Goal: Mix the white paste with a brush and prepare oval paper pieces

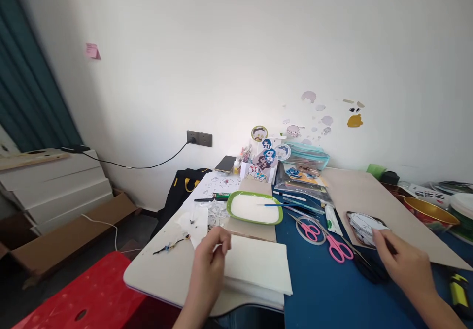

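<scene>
My left hand (pixel 213 260) is held with curled fingers over the left edge of a stack of white sheets (pixel 258 265); whatever its fingers may hold is hidden. Over at the right, my right hand (pixel 402 262) has its fingers pressed together at the edge of a white paper cutout (pixel 364 224), which lies on a dark-rimmed tray on grey board. A green-rimmed dish (pixel 254 208) with a white filling stands behind the sheets, and a blue brush (pixel 284 205) rests across it. Pink-handled scissors (pixel 339 249) lie between the dish and my right hand.
White paper scraps (pixel 217 213) lie left of the dish. Behind it stand character cutouts (pixel 264 161) and a teal-edged pouch (pixel 306 156). A gold and red bowl (pixel 430 213) and a yellow highlighter (pixel 458 292) are at the right. A red stool (pixel 88 289) stands at the lower left.
</scene>
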A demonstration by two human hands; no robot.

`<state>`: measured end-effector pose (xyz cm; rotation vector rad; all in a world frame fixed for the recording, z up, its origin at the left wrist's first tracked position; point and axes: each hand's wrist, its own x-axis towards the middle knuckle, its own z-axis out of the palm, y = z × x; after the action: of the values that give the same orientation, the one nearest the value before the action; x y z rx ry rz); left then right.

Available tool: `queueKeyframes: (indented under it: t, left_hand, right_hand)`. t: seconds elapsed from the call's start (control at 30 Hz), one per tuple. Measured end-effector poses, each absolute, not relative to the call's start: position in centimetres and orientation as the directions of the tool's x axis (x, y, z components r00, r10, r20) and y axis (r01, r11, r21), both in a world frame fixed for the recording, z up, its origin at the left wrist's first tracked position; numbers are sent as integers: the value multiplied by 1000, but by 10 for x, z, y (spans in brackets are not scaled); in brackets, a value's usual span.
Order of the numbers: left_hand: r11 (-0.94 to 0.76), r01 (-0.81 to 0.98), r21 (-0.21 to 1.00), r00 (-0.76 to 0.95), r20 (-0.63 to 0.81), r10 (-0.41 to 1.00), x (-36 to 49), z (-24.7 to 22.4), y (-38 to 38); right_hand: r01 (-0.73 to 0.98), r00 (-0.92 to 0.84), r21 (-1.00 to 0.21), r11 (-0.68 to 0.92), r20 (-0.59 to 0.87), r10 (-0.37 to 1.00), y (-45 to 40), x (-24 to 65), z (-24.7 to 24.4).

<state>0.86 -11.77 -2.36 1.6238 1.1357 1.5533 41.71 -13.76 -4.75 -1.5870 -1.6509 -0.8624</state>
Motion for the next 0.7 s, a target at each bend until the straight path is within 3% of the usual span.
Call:
queueKeyframes:
  t: [0.07, 0.23, 0.43, 0.7]
  left_hand:
    - [-415, 180, 892, -119, 439, 891, -8, -32, -111]
    - [-406, 133, 904, -177, 425, 888, -27, -50, -112]
    - [-467, -11, 884, -244, 451, 859, -32, -60, -116]
    - [-519, -38, 854, -153, 508, 847, -32, -58, -124]
  right_hand:
    - [982, -180, 124, 144, 845, 503, -135, 404, -48]
    - [951, -222, 31, 307, 759, 612, -120, 341, -33]
    - [926, -366, 138, 351, 553, 748, -61, 281, -10]
    - [946, -280, -38, 322, 407, 870, -33, 301, -14]
